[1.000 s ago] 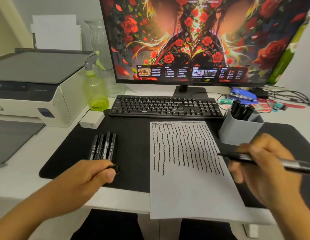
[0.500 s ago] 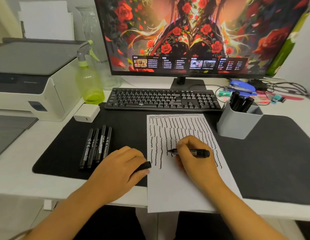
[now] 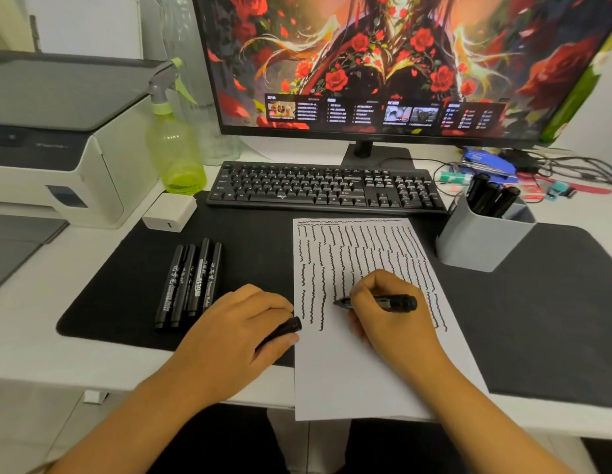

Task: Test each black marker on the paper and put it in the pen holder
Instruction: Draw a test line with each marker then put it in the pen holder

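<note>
Several markers (image 3: 491, 196) stand in the pen holder (image 3: 482, 241), four markers (image 3: 188, 282) wait, while the right hand (image 3: 390, 309) fingers clamp a marker (image 3: 383, 301) over the paper (image 3: 366, 371) and the left hand (image 3: 236, 330) grips its cap (image 3: 284, 331)

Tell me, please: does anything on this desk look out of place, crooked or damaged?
Only a small thing: the paper lies slightly crooked and its near edge hangs over the front of the desk. The four markers on the black mat lie side by side. Nothing looks spilled or damaged.
</note>
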`<state>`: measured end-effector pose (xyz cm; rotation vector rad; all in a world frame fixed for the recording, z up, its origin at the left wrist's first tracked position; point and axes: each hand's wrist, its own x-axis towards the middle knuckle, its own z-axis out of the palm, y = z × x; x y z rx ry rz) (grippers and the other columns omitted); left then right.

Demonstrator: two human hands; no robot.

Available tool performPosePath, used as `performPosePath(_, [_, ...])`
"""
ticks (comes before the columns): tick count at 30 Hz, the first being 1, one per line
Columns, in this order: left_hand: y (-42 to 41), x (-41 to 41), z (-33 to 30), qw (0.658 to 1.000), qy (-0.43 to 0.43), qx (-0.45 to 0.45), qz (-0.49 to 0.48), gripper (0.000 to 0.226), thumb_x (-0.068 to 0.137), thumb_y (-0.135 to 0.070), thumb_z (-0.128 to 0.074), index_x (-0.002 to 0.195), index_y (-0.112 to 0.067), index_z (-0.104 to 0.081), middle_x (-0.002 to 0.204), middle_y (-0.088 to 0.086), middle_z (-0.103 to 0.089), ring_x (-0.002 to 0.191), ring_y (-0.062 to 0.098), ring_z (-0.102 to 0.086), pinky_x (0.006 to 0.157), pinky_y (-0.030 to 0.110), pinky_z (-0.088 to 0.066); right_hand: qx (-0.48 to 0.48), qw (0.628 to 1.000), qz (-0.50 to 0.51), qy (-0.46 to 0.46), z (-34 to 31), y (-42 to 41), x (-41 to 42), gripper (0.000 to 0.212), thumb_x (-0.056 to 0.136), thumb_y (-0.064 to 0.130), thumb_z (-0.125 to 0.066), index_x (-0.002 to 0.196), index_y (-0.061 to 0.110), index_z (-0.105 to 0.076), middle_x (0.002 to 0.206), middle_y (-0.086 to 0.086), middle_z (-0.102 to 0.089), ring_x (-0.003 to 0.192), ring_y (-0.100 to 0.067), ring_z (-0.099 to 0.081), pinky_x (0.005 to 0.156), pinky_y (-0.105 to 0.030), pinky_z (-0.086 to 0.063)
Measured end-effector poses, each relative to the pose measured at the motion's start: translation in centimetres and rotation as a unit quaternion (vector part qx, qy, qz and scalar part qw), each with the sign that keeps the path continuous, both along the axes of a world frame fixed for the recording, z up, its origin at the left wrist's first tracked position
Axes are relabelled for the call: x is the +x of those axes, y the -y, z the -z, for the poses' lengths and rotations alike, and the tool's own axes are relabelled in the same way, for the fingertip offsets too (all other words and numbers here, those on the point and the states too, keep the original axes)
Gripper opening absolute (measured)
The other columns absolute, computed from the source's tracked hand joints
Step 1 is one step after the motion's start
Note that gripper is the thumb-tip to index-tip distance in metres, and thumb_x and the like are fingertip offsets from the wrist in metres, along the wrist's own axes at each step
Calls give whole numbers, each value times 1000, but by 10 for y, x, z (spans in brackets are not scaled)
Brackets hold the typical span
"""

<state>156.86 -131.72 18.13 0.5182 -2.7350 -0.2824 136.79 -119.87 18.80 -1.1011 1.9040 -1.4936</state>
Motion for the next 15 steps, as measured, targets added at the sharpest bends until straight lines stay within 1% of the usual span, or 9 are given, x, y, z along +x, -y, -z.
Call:
performPosePath(2, [0,0,-1,1000,-1,-2,-1,43,94,-52,-41,111,-23,-69,110,-12,-65,101,5,-56,86,29,-52,1,1000,-1,-5,1,0,-1,14,81,36,-57,72,32,-68,64,7,-72,54,-9,-64,52,-23,-49])
performPosePath(4, [-1,0,-1,1000,-2,-3,-3,44,94,-52,-41,111,-22,-69,109,-12,-65,100,6,-57,86,29,-52,1,1000,1,-7,2,-1,-1,17,84,29,-57,72,33,-69,64,8,-72,54,-9,-64,52,-24,-49])
performPosePath(9, [-1,0,-1,1000,-3,-3,-5,45,94,-53,-40,111,-23,-69,109,-13,-65,101,5,-56,86,29,-52,0,1000,-6,-7,3,-1,-1,17,78,34,-55,71,27,-69,63,7,-70,52,-8,-61,48,-21,-46])
performPosePath(11, [-1,0,-1,1000,-3,-3,-6,44,94,-53,-40,111,-24,-68,110,-13,-64,101,5,-55,86,29,-51,-1,1000,-8,-8,4,-1,-1,16,78,32,-56,70,26,-68,60,7,-68,50,-6,-58,47,-17,-42])
performPosePath(13, [-1,0,-1,1000,-2,-5,-4,44,94,-52,-39,111,-24,-68,110,-14,-64,101,5,-55,86,29,-51,-5,1000,-10,-9,5,-1,-1,16,80,29,-56,69,25,-68,56,10,-66,48,-2,-55,46,-12,-40])
performPosePath(15, [0,0,-1,1000,-2,-5,-3,44,95,-52,-39,111,-24,-68,110,-14,-64,101,5,-55,86,29,-51,-8,1000,-14,-5,6,-2,-1,17,80,26,-56,68,23,-67,55,12,-65,48,-1,-55,45,-11,-39])
